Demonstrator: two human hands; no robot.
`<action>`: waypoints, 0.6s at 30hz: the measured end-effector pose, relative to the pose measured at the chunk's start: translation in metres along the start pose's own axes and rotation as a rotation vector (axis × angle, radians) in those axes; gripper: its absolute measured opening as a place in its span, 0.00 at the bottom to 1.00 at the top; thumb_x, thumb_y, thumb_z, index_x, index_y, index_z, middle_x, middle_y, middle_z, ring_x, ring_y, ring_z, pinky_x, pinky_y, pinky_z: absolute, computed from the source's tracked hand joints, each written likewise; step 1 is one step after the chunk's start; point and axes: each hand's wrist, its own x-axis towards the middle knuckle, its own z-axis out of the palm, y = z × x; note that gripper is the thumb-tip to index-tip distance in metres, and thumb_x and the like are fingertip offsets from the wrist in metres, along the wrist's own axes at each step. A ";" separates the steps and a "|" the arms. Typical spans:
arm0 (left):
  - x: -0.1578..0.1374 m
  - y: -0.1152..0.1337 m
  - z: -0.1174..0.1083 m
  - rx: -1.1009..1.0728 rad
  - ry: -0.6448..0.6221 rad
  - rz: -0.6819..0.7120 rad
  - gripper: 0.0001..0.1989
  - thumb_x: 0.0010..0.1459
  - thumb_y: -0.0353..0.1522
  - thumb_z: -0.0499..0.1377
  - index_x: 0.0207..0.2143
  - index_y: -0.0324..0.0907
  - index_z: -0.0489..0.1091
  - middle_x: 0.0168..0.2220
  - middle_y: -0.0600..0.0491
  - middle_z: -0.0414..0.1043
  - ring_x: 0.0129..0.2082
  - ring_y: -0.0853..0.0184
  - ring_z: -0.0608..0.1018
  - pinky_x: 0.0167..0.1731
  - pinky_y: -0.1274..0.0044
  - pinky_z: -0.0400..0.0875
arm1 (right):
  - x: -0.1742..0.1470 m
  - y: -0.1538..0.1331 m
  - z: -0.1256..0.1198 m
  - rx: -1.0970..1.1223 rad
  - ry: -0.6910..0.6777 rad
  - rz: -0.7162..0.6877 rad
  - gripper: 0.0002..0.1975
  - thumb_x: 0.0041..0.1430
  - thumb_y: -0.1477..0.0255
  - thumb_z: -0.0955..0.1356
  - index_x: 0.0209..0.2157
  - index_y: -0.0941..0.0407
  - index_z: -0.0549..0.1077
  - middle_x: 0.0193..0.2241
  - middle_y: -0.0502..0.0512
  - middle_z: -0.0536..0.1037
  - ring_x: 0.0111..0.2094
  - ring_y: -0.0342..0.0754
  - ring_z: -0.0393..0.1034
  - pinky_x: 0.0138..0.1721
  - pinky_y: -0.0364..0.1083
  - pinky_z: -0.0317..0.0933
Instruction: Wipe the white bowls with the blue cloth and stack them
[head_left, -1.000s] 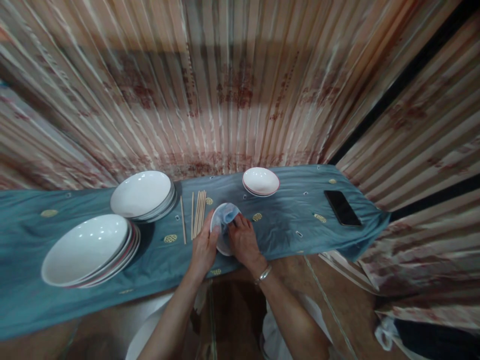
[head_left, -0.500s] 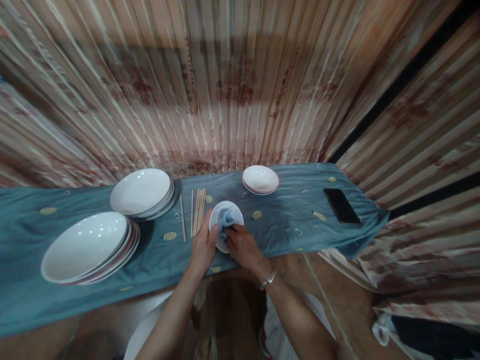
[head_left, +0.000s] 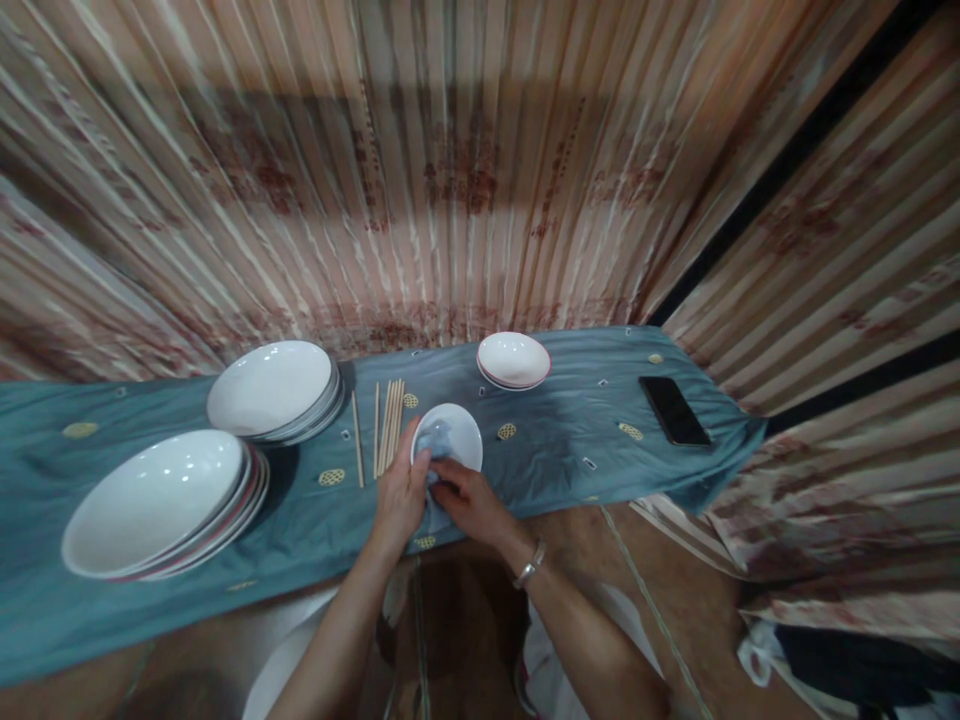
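Hanging beyond both hands, a floral-patterned curtain (head_left: 465, 180) backs the table (head_left: 555, 470), whose teal cover spreads out to either side of them. Well to the left of the left hand (head_left: 401, 488) stands a stack of wide white bowls (head_left: 154, 505); a second stack of white bowls (head_left: 274, 385) sits behind it, farther from that hand. Beyond the right hand (head_left: 474, 502) are small red-rimmed bowls (head_left: 514, 358), nested together. Between the hands is a small white bowl (head_left: 466, 437): the left hand curls around its left side, thumb over the rim, while the right hand, partly closed, bunches a light blue cloth (head_left: 435, 436) at the near rim. Off to the right of the right hand lies a black phone (head_left: 675, 411). Chopsticks (head_left: 390, 425) lie just beyond the left hand, and a silver bracelet (head_left: 530, 565) circles the right wrist.
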 end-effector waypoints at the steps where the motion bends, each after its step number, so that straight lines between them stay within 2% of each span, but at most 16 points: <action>1: 0.000 0.000 0.000 0.001 0.001 0.002 0.32 0.64 0.46 0.46 0.65 0.39 0.58 0.64 0.44 0.64 0.62 0.56 0.69 0.60 0.63 0.63 | 0.001 -0.001 0.001 0.038 0.009 -0.002 0.19 0.60 0.78 0.63 0.51 0.54 0.75 0.48 0.53 0.78 0.52 0.48 0.71 0.58 0.49 0.61; 11: 0.000 0.002 -0.001 -0.004 0.003 0.013 0.31 0.64 0.47 0.47 0.65 0.43 0.60 0.62 0.46 0.68 0.60 0.56 0.71 0.59 0.63 0.64 | 0.009 -0.010 0.005 0.225 0.109 0.012 0.19 0.64 0.71 0.63 0.55 0.52 0.73 0.54 0.51 0.77 0.56 0.49 0.70 0.62 0.51 0.58; 14: 0.000 0.001 0.000 0.001 -0.016 -0.001 0.32 0.64 0.47 0.46 0.65 0.42 0.59 0.61 0.45 0.69 0.58 0.55 0.73 0.58 0.62 0.66 | 0.010 -0.005 0.007 0.227 0.160 0.023 0.21 0.65 0.69 0.63 0.58 0.52 0.70 0.58 0.52 0.73 0.60 0.49 0.66 0.65 0.52 0.54; 18: -0.001 0.002 0.001 -0.013 -0.026 0.020 0.32 0.64 0.47 0.46 0.65 0.41 0.59 0.63 0.45 0.66 0.62 0.56 0.70 0.60 0.62 0.63 | 0.012 0.002 0.007 0.146 0.192 0.030 0.24 0.66 0.68 0.63 0.62 0.52 0.66 0.63 0.54 0.67 0.65 0.49 0.60 0.68 0.52 0.49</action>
